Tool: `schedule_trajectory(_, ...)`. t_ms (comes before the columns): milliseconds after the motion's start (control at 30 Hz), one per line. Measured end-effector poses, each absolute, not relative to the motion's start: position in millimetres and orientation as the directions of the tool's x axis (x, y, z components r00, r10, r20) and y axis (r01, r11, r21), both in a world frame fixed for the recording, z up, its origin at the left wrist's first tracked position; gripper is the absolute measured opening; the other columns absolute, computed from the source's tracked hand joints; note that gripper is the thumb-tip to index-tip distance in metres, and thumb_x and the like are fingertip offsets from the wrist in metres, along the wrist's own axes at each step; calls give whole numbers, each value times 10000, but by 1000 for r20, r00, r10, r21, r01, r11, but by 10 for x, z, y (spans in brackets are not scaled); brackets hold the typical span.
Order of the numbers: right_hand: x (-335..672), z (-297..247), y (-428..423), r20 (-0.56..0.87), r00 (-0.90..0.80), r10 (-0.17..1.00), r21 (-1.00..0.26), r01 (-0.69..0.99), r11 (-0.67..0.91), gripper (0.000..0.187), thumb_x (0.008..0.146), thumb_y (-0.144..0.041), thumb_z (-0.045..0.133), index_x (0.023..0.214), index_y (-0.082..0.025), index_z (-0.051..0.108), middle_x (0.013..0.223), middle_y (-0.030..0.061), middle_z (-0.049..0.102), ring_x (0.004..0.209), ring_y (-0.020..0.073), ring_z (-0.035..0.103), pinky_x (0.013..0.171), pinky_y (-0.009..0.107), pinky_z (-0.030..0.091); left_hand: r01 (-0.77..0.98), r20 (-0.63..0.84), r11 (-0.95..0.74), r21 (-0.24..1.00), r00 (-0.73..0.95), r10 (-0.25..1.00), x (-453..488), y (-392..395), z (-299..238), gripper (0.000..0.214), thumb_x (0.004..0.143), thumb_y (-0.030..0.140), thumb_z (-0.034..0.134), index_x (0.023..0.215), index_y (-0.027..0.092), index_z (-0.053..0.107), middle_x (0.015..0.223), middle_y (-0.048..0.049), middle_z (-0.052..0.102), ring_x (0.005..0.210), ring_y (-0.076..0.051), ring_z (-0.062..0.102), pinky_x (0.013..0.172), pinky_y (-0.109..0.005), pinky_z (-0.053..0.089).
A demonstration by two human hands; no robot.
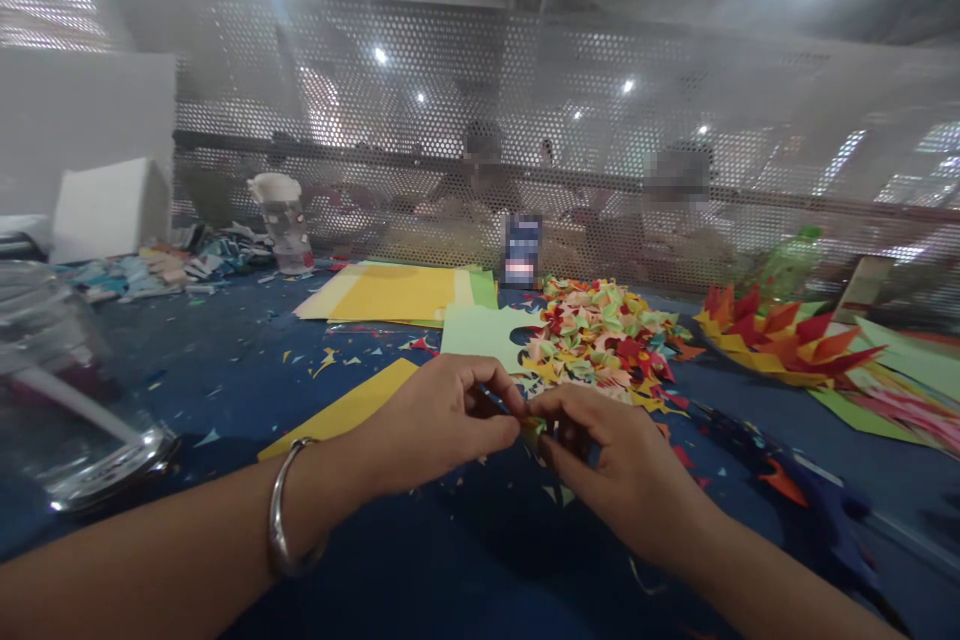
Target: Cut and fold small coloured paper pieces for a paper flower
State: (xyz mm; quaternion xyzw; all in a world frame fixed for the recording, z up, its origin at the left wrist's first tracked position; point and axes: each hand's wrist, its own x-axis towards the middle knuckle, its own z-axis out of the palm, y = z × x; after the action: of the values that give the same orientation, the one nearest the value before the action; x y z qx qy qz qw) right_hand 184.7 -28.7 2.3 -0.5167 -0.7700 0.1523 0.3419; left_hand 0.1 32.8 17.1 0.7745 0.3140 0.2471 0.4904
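My left hand (pixel 457 410) and my right hand (pixel 600 450) meet over the blue tabletop, fingertips pinched together. Between them is a small yellow-green paper piece (pixel 533 427), mostly covered by the fingers. Just beyond the hands lies a pale green paper sheet (pixel 480 332) with a rounded notch cut from its right side. A heap of small cut-paper pieces (pixel 600 330) in red, yellow, green and peach spreads behind my right hand. Partly under my left forearm and hand is a yellow paper sheet (pixel 352 405). A silver bangle (pixel 279 510) circles my left wrist.
A blue glue gun (pixel 817 490) lies at right, near a red-orange pointed paper ring (pixel 787 340). Stacked coloured sheets (pixel 397 294), a lidded cup (pixel 285 225) and a phone (pixel 521 250) stand or lie behind. A clear jar (pixel 60 370) is at left. A perforated screen (pixel 420 120) closes the back.
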Motion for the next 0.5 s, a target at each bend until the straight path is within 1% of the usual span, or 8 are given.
schedule_trajectory(200,1850,17,-290,374,-247,894,-582,689,433,126,790,-117,513,853,-206,576,731,-18,575,576,104,485,524,243,378,235,51,-294,927,695,717,-7,342,173,179,705,261,612,866,184,613,803,-24,664,697,-137,594,640,-256,454)
schedule_trajectory(367,1847,9,-286,375,-255,891,-565,700,438,133,790,-109,505,845,-210,572,734,-22,581,572,101,488,526,237,377,238,51,-299,924,700,713,-6,371,194,143,701,239,625,831,180,625,794,-22,667,710,-139,591,665,-267,451)
schedule_trajectory(500,1844,-2,-295,380,-258,888,-549,710,441,160,767,-84,513,838,-215,570,738,-26,588,586,103,498,537,236,377,240,23,-263,934,697,717,-16,376,216,105,711,225,613,803,182,638,740,-5,649,694,-132,579,669,-264,443)
